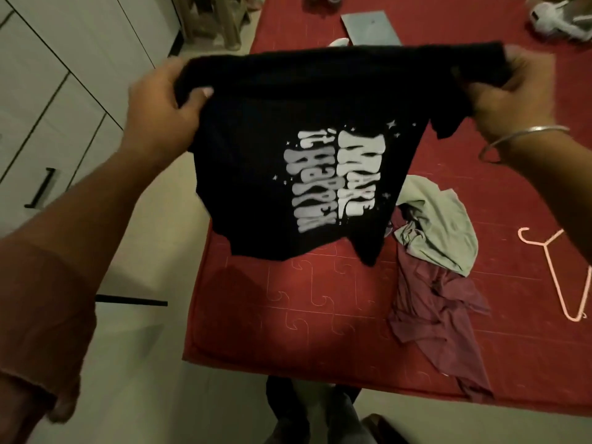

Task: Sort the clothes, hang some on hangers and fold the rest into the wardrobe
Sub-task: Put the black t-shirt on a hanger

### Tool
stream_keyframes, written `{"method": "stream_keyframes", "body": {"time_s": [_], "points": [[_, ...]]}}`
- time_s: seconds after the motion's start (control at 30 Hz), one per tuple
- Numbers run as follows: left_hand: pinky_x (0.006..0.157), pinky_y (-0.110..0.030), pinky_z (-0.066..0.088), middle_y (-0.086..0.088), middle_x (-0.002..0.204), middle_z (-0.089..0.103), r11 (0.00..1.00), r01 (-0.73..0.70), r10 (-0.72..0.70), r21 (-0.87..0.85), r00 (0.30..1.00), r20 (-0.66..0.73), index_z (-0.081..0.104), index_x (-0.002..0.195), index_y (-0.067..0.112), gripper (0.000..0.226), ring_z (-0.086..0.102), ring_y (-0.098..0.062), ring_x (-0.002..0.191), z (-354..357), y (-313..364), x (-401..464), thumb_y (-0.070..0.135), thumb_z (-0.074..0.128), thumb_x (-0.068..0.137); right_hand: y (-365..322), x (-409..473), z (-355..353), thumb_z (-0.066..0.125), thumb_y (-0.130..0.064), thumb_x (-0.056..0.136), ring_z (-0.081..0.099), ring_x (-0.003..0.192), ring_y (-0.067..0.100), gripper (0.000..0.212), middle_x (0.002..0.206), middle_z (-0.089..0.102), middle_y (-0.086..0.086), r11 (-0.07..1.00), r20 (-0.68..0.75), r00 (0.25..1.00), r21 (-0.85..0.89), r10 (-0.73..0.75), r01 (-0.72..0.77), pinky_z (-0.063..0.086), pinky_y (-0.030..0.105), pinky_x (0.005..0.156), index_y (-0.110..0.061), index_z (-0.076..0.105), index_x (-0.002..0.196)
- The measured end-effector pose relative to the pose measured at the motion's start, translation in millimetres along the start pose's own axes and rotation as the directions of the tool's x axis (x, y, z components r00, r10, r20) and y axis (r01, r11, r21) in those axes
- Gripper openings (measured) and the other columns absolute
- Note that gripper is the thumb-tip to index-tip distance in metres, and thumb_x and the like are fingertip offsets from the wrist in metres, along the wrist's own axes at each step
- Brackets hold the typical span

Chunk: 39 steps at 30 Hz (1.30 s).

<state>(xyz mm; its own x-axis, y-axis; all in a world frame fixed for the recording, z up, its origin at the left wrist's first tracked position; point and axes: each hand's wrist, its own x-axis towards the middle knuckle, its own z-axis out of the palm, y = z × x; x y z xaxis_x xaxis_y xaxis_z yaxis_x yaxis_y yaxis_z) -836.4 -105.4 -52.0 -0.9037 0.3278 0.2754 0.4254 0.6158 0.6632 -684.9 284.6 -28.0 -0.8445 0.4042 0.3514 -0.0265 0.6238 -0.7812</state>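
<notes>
Both arms extended forward, raised to about the same height, well apart. Left hand (160, 100): fingers curled, thumb on the near side, pinching. Right hand (512, 91): fingers likewise curled in a grip, a thin metal bangle (519, 139) on its wrist.

The bed (320, 315) carries a red patterned cover. Directly on it lie a pale green garment (439, 225), partly over a maroon garment (435, 315), a pink hanger (563, 274) well apart, and a grey flat item (368, 27) near the far end
</notes>
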Motion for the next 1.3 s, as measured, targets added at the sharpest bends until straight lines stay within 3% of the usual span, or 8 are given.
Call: {"method": "stream_keyframes", "body": {"time_s": [0.1, 0.23, 0.33, 0.6, 0.73, 0.93, 1.1, 1.3], "points": [[0.086, -0.026, 0.056, 0.004, 0.102, 0.066, 0.984, -0.177, 0.175, -0.032, 0.982, -0.074, 0.059, 0.115, 0.035, 0.012, 0.065, -0.01, 0.096, -17, 7, -21, 0.036, 0.06, 0.102, 7, -26, -28, 0.07, -0.035, 0.096, 0.076, 0.079, 0.015, 0.017, 0.083, 0.078, -0.006, 1.0, 0.009, 1.0, -0.007, 0.022, -0.022, 0.062, 0.035, 0.072, -0.021, 0.074, 0.106], [0.074, -0.034, 0.053, -0.011, 0.096, 0.071, 0.959, -0.258, 0.253, 0.118, 0.966, 0.053, 0.073, 0.107, 0.011, 0.018, 0.064, -0.017, 0.081, -23, -16, -84, 0.022, 0.075, 0.094, 41, -86, -68, 0.065, -0.055, 0.089, 0.067, 0.073, -0.008, 0.064, 0.087, 0.067, -0.003, 0.981, 0.2, 0.965, -0.125, 0.172, -0.149, 0.059, 0.038, 0.081, -0.001, 0.068, 0.122], [0.07, -0.019, 0.047, 0.002, 0.088, 0.069, 0.977, -0.133, 0.081, 0.167, 0.954, 0.289, 0.078, 0.099, 0.015, 0.025, 0.061, -0.008, 0.076, -10, -41, -152, 0.028, 0.084, 0.08, 32, -148, -72, 0.062, -0.031, 0.081, 0.063, 0.076, -0.006, 0.028, 0.085, 0.067, -0.013, 0.972, 0.394, 0.91, -0.231, 0.132, -0.041, 0.047, 0.012, 0.07, -0.012, 0.075, 0.097], [0.066, -0.026, 0.051, 0.023, 0.088, 0.072, 0.932, -0.21, -0.111, 0.295, 0.61, 0.785, 0.076, 0.101, 0.045, 0.022, 0.057, 0.003, 0.079, 47, -113, -309, 0.047, 0.08, 0.079, 137, -292, -40, 0.089, -0.012, 0.066, 0.066, 0.067, -0.008, 0.04, 0.077, 0.072, -0.025, 0.914, 0.784, 0.505, -0.405, 0.36, -0.024, 0.053, 0.02, 0.057, -0.045, 0.076, 0.085], [0.076, -0.029, 0.055, 0.019, 0.093, 0.071, 0.911, -0.209, -0.199, 0.355, 0.531, 0.824, 0.073, 0.105, 0.047, 0.024, 0.066, -0.006, 0.087, 72, -127, -323, 0.047, 0.075, 0.082, 157, -314, -24, 0.085, -0.006, 0.068, 0.068, 0.069, -0.008, 0.044, 0.074, 0.071, -0.032, 0.876, 0.774, 0.451, -0.481, 0.445, -0.037, 0.045, 0.006, 0.055, -0.048, 0.076, 0.081], [0.08, -0.036, 0.058, 0.004, 0.1, 0.079, 0.919, 0.046, -0.295, 0.392, 0.738, 0.607, 0.079, 0.106, 0.035, 0.016, 0.073, -0.02, 0.089, 111, -156, -248, 0.035, 0.074, 0.091, 189, -259, 16, 0.082, 0.005, 0.074, 0.076, 0.083, 0.027, 0.035, 0.088, 0.08, 0.001, 0.825, 0.608, 0.637, -0.56, 0.474, -0.079, 0.049, 0.027, 0.078, -0.018, 0.083, 0.1], [0.088, -0.045, 0.058, -0.007, 0.112, 0.077, 0.89, 0.213, -0.374, 0.404, 0.848, 0.376, 0.078, 0.114, 0.022, 0.028, 0.071, -0.031, 0.102, 161, -187, -170, 0.038, 0.07, 0.093, 221, -191, 73, 0.08, -0.006, 0.084, 0.062, 0.069, 0.021, 0.025, 0.067, 0.061, -0.012, 0.818, 0.452, 0.741, -0.529, 0.497, -0.226, 0.044, 0.029, 0.072, -0.029, 0.075, 0.092], [0.1, -0.055, 0.044, -0.017, 0.133, 0.057, 0.807, 0.173, -0.374, 0.565, 0.89, 0.26, 0.058, 0.137, 0.023, 0.049, 0.051, -0.042, 0.123, 228, -178, -155, 0.04, 0.068, 0.092, 249, -193, 127, 0.076, -0.024, 0.079, 0.061, 0.107, 0.04, 0.041, 0.113, 0.068, 0.014, 0.731, 0.208, 0.905, -0.667, 0.372, -0.147, 0.05, 0.048, 0.092, -0.018, 0.07, 0.119]]}}
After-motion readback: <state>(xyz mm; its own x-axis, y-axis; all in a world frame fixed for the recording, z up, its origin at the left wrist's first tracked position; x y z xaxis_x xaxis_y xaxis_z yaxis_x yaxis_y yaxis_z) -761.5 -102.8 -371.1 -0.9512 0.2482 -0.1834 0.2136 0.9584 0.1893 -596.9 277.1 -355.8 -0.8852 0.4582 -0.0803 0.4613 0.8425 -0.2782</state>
